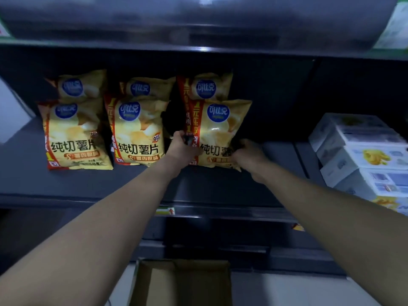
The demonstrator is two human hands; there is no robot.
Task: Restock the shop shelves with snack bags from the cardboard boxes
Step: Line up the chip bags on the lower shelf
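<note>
In the head view, a person is reaching both bare arms forward onto a dark shelf (88, 184). The left hand (184, 149) is gripping the left edge of the front right chip bag (220, 129), its fingers curling round the red strip along that side. The right hand (249, 154) is clutching the same bag at its lower right corner, fingers bent over the edge. The two hands are apart, one on each side of the bag, which is standing upright with its bottom edge on the shelf. Directly behind it another yellow bag (207, 87) is standing, partly covered. To the left, a middle front bag (138, 129) and a left front bag (75, 135) are standing side by side, each with a further bag peeking out behind. All are showing the same yellow face and blue round logo. At the right end of the shelf, white cartons (362, 155) are sitting in a stack, well apart from the bags. On the floor below, an open cardboard box (183, 281) is lying between the arms; how much is in it cannot be told.
</note>
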